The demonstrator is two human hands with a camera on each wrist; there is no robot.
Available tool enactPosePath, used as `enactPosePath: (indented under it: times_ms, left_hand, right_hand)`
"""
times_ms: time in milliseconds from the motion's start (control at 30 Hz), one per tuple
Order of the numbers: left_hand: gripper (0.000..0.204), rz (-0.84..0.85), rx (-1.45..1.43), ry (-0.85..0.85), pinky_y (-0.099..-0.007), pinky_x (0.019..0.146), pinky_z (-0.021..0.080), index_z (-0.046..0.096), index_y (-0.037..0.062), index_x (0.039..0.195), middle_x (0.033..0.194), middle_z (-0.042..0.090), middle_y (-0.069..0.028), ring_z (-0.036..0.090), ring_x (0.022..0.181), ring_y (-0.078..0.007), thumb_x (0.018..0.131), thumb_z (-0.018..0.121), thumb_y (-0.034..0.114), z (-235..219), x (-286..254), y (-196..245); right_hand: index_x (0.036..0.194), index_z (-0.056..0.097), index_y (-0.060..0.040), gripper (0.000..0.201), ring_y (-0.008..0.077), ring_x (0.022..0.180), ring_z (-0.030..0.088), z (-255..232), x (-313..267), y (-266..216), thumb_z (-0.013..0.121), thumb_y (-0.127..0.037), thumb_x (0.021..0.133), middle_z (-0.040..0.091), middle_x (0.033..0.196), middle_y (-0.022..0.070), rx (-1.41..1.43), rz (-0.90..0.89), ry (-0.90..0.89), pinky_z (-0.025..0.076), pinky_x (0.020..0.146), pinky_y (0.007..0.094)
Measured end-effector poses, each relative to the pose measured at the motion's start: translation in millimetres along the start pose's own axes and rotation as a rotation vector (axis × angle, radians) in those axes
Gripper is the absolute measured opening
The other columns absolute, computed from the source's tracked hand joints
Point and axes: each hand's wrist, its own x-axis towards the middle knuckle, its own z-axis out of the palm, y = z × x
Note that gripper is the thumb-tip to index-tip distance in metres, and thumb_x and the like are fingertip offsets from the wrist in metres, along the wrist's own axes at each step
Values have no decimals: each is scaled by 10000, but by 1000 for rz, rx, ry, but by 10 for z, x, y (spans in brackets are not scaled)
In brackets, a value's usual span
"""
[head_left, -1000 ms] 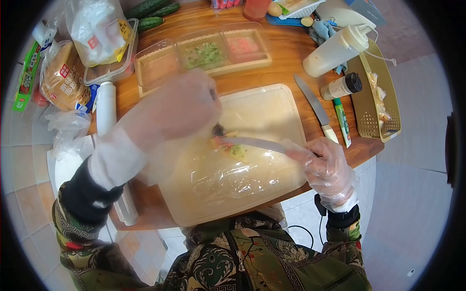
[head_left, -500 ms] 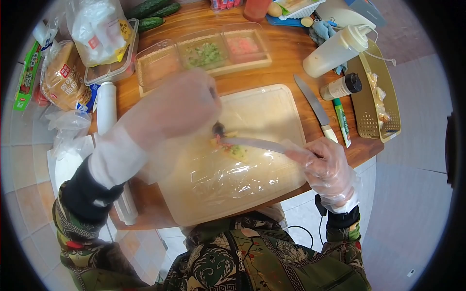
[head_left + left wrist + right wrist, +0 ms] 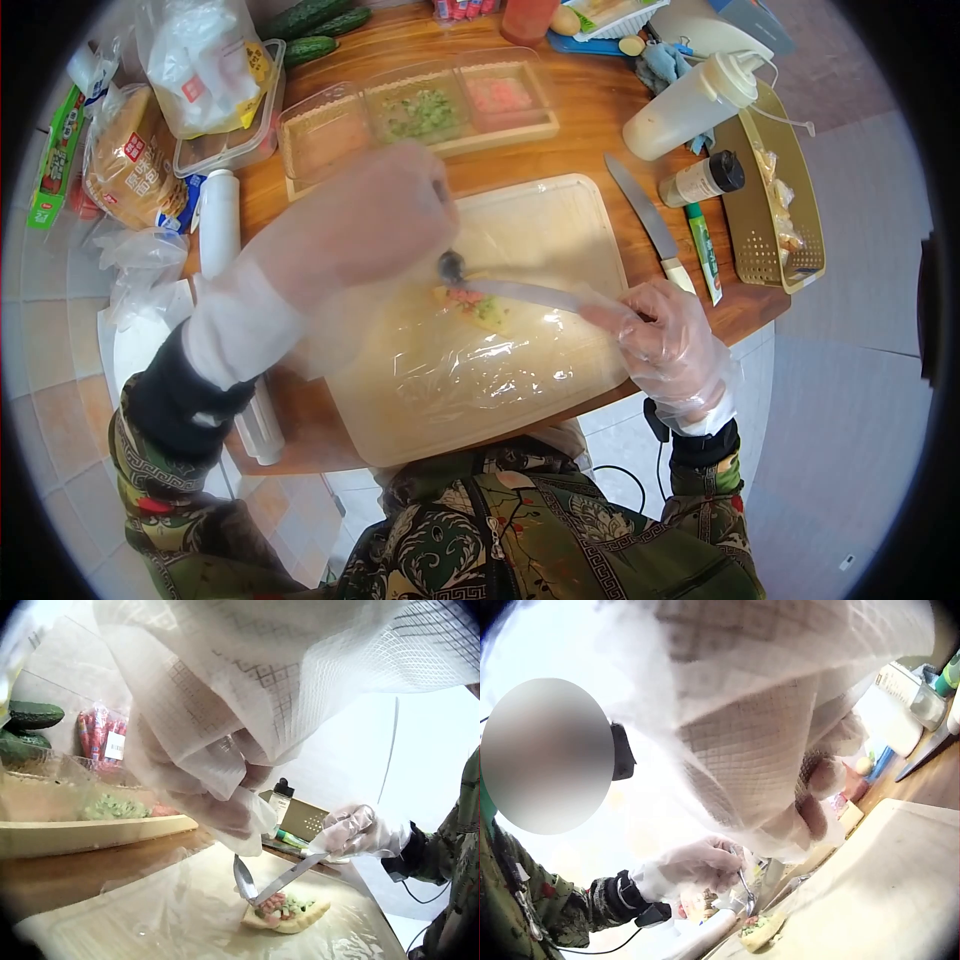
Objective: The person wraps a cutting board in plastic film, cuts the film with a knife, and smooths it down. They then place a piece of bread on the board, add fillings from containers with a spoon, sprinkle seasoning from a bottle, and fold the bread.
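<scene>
My left hand (image 3: 370, 210), in a clear plastic glove, grips a spoon; its bowl (image 3: 451, 266) points down at a small filled piece of bread (image 3: 485, 312). Diced pink and green filling (image 3: 281, 906) shows along the top of the bread in the left wrist view. My right hand (image 3: 675, 345), also gloved, holds a knife (image 3: 530, 293) whose blade reaches left to the filling, its tip close to the spoon bowl. The bread lies on clear plastic film (image 3: 480, 370) over a cream cutting board (image 3: 590, 215). In the head view my left hand hides the spoon's handle.
Behind the board stands a three-part tray (image 3: 515, 135) with chopped green and pink food. A second knife (image 3: 645, 210), a black-capped shaker (image 3: 705, 178), a green tube (image 3: 705, 250) and a squeeze bottle (image 3: 690, 105) are at the right. Bagged bread (image 3: 135, 160) stands at the left.
The knife tip has drawn back slightly to the right from the spoon, and my right hand has shifted a little. My left hand has stayed nearly still.
</scene>
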Motion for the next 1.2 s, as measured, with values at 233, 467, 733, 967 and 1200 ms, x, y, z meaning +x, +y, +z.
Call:
enactPosePath:
  times_ms: [233, 467, 733, 967, 1200]
  left_hand:
    - [239, -52, -22, -2, -319, 632, 523, 642, -67, 925, 780, 682, -115, 675, 667, -173, 869, 647, 166, -26, -22, 16]
    - [235, -34, -24, 5, -319, 625, 521, 635, -68, 920, 750, 675, -117, 667, 660, -170, 871, 643, 162, -9, -32, -5]
    - [233, -29, -27, 2, -320, 630, 517, 637, -66, 909, 762, 674, -120, 664, 663, -173, 865, 646, 163, -18, -22, -13]
    - [230, 0, 11, -6, -327, 654, 519, 640, -58, 900, 776, 667, -131, 667, 683, -193, 858, 644, 169, -26, -45, 8]
    - [226, 20, 18, -2, -339, 670, 524, 646, -46, 900, 787, 678, -138, 672, 705, -210, 866, 634, 177, -24, -37, 50]
  right_hand:
    - [1082, 786, -137, 489, 230, 598, 559, 1, -28, 10, 743, 16, 620, 565, 687, 45, -4, -10, -4, 433, 488, 364]
    - [1084, 789, -132, 513, 227, 601, 554, -3, -21, 0, 741, 26, 598, 563, 698, 39, 2, -13, 14, 437, 495, 363]
    - [1097, 786, -135, 537, 223, 601, 552, -20, -24, 15, 736, 31, 588, 566, 703, 35, -3, -62, 26, 433, 494, 362]
    - [1066, 794, -133, 518, 221, 604, 557, -64, 66, -55, 733, 30, 578, 559, 696, 32, -40, -24, 13, 439, 493, 359]
    - [1055, 792, -119, 503, 231, 601, 563, -71, 27, -34, 736, 18, 575, 554, 683, 40, -42, -21, 16, 441, 491, 368]
